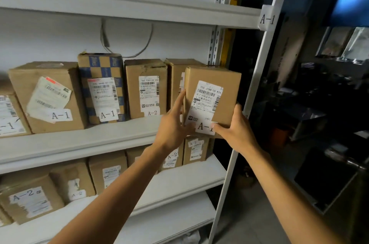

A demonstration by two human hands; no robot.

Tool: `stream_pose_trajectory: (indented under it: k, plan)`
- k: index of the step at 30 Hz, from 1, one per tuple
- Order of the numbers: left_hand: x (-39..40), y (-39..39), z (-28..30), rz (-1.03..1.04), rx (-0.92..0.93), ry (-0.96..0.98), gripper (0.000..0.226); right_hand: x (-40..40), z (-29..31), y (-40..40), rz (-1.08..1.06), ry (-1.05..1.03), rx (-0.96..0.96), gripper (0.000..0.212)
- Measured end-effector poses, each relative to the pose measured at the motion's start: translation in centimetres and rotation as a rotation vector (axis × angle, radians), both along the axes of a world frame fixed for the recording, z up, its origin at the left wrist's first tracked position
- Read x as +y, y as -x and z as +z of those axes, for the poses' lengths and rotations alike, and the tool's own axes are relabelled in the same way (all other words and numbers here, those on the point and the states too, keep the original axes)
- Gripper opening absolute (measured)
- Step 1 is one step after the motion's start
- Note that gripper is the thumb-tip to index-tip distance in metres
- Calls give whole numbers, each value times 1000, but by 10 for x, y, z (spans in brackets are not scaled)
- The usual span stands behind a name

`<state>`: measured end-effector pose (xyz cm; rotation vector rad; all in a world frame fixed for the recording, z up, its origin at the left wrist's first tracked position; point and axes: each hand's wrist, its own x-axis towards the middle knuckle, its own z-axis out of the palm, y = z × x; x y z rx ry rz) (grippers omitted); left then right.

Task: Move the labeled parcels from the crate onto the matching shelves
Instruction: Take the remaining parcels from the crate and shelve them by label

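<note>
1. White metal shelving (119,4) fills the view against a pale wall; a dim area lies to the right. A tag (267,18) reading A-1 sits on the right upright at the upper board.

2. Middle shelf (79,144), left to right: a box partly cut off at the left edge, a brown box (46,96) marked A-1, a blue-checked box (101,88) marked A-1, a box (146,88) marked A-2, then one more whose label is hidden.

3. Lower shelf (189,180): several boxes, those legible marked A-2 (30,200).

4. Left hand (173,124): fingers straight, pressed flat against the left side of the held parcel (213,100).

5. Held parcel: at the right end of the middle shelf, by the front edge, marked A-1. Whether it rests on the board cannot be told.

6. Right hand (233,126): grips the lower right corner, thumb across the front label.

7. Handling judgement: stiff cardboard, apparently light, not slippery; taking it by opposite sides low down suits it.

8. Crate: not in view.
</note>
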<state>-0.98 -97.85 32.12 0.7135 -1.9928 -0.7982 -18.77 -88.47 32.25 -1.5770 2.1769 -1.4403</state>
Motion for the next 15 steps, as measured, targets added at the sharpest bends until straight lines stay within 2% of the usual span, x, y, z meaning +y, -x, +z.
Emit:
stream_pose_trajectory:
  k: [8,15]
  plan:
    - [-48,83,-10,-134,-30,-28,93,-36,-7,69,-111,-1,-51,84]
    - [-73,122,-7,-145,-84,-52,95,-51,-7,105,-121,2,-57,87]
